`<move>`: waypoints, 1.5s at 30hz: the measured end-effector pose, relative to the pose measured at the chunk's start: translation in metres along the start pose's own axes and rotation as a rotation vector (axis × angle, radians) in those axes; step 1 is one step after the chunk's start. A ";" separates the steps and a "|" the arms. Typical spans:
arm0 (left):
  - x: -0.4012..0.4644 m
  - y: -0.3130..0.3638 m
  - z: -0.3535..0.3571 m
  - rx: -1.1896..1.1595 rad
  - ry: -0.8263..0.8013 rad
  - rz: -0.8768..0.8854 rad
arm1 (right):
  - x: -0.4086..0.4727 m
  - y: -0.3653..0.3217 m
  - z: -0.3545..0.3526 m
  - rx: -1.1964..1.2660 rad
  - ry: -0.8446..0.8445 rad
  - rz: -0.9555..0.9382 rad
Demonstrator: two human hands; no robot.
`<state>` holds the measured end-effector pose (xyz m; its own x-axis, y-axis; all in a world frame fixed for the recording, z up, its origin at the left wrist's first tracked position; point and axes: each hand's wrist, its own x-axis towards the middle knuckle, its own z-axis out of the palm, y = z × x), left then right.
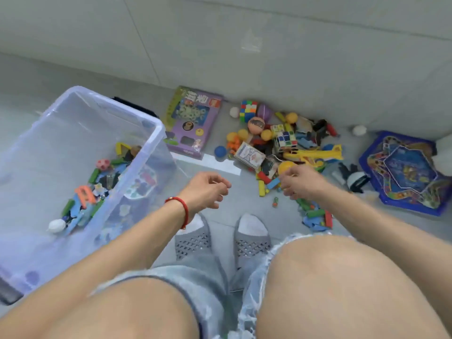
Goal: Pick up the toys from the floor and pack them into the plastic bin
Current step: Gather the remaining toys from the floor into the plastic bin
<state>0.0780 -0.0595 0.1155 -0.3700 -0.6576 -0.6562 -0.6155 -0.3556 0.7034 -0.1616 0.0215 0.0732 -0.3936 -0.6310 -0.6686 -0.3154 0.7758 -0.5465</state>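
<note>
A clear plastic bin (156, 133) stands on the floor at the left, with several small toys lying in its bottom. A heap of toys (288, 143) lies on the floor ahead to the right: cubes, balls, blocks, a yellow plastic toy. My right hand (300, 182) is at the near edge of the heap, its fingers curled round a yellow ball (285, 167). My left hand (208, 189) hovers over bare floor between the bin and the heap, fingers loosely curled and holding nothing.
A purple toy box (193, 121) lies flat beside the bin. A blue hexagonal game board (406, 172) lies at the far right. A wall runs just behind the toys. My knees and both feet in grey slippers (222, 236) fill the foreground.
</note>
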 end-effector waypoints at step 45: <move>0.157 -0.074 0.094 0.818 0.083 0.482 | 0.090 0.069 0.102 -0.369 0.530 0.000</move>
<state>0.0004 -0.0735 -0.0652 -0.6799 -0.6685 -0.3015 -0.7173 0.5205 0.4632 -0.1309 0.0177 -0.0756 -0.7370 -0.6166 -0.2769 -0.5545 0.7858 -0.2740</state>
